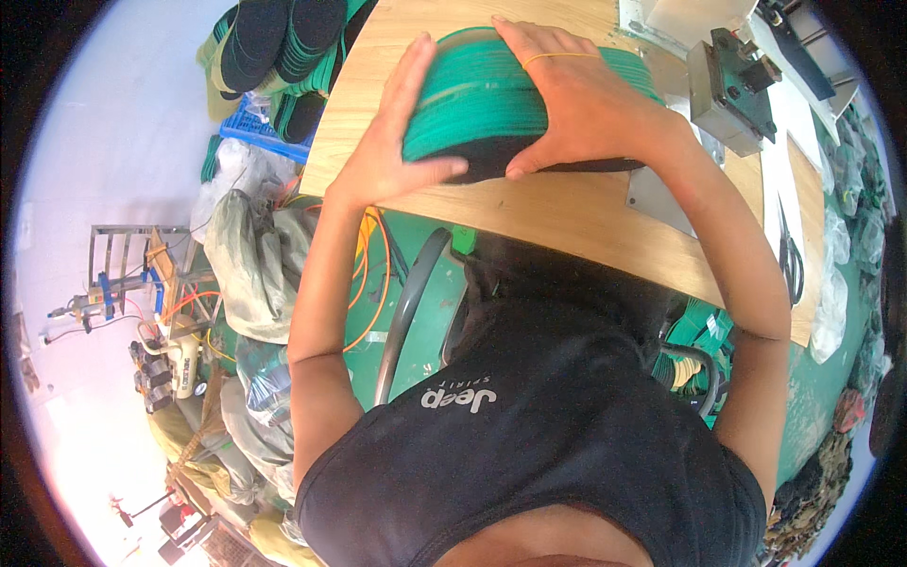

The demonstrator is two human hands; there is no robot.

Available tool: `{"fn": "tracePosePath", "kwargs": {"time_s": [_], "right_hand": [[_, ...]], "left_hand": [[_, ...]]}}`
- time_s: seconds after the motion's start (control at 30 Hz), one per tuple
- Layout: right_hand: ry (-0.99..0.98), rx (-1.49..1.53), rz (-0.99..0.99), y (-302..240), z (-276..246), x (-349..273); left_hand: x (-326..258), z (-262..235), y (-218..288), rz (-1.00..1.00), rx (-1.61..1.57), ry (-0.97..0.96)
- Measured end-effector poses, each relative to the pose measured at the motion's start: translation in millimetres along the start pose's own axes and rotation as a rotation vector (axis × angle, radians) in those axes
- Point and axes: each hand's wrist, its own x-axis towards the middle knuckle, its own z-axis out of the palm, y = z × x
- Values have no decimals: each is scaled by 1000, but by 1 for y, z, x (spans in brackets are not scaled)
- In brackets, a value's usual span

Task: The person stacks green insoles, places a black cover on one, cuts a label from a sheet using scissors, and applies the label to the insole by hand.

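A thick stack of green-edged insoles (479, 102) with a black face lies on its side along the wooden table, close to the front edge. My left hand (378, 161) presses on its left end, the thumb along the black face and the fingers up the side. Over its middle and right part lies my right hand (590, 104), fingers across the top and thumb on the black face. A thin yellow band circles one of the right hand's fingers. Both hands grip the stack between them. The underside of the stack is hidden.
A metal press-like block (732, 90) stands at the table's right, with black-handled scissors (792, 260) nearer me. More insoles (255, 42) sit above a blue crate (269, 132) at far left. Wrapped sacks (250, 265) and orange cables lie left of the table (463, 213).
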Motion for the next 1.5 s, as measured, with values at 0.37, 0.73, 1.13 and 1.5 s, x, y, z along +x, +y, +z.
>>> {"fn": "tracePosePath", "kwargs": {"time_s": [0.37, 0.73, 1.13, 1.5], "right_hand": [[-263, 30, 41, 8, -16, 7], [-187, 115, 70, -5, -6, 9], [-519, 1139, -318, -79, -87, -44], [-327, 941, -98, -72, -118, -98]], "left_hand": [[8, 11, 7, -75, -181, 127], [8, -11, -3, 48, -185, 101], [46, -3, 92, 471, -939, -353], [79, 54, 157, 103, -1143, -222]]}}
